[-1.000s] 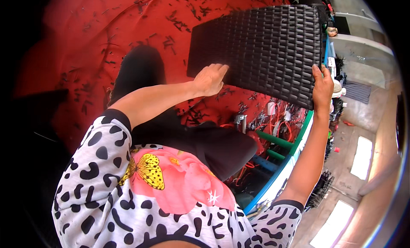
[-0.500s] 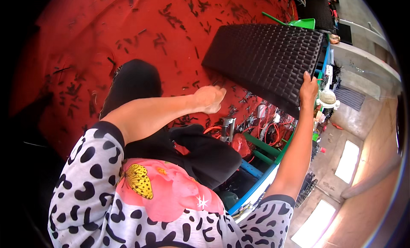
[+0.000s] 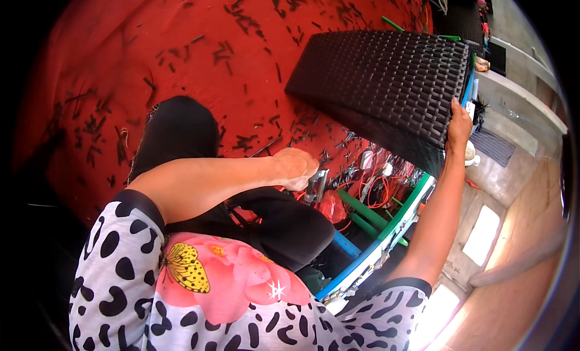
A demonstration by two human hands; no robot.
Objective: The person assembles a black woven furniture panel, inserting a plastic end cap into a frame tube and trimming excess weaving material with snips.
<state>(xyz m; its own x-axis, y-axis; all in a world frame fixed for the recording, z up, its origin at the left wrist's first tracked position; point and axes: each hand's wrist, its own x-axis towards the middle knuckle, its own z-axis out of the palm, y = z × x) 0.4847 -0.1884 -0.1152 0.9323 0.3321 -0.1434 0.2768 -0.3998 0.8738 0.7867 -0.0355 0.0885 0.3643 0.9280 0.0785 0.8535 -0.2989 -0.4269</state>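
A dark brown woven rattan panel (image 3: 380, 79), thick-edged and tilted, stands over the red floor covering on the right. My right hand (image 3: 459, 124) is closed round its right edge, thumb side up. My left hand (image 3: 297, 168) is curled in front of my black-clad knees, just beside an upright shiny metal tool (image 3: 321, 182). Its fingertips are turned down and hidden, so whatever they hold does not show; they overlap or touch the metal tool's edge.
Beneath the panel lie tangled orange-red tubing (image 3: 377, 191), a red plastic bag (image 3: 332, 206) and a green and blue frame (image 3: 362, 215). Dark offcuts litter the red sheet (image 3: 199, 61). My black-clad knee (image 3: 184, 130) stands at left. A concrete floor (image 3: 501, 176) runs along the right.
My left hand has moved down toward the metal tool. My right hand, still on the panel's edge, has shifted to the right, and the panel's right end has swung slightly outward.
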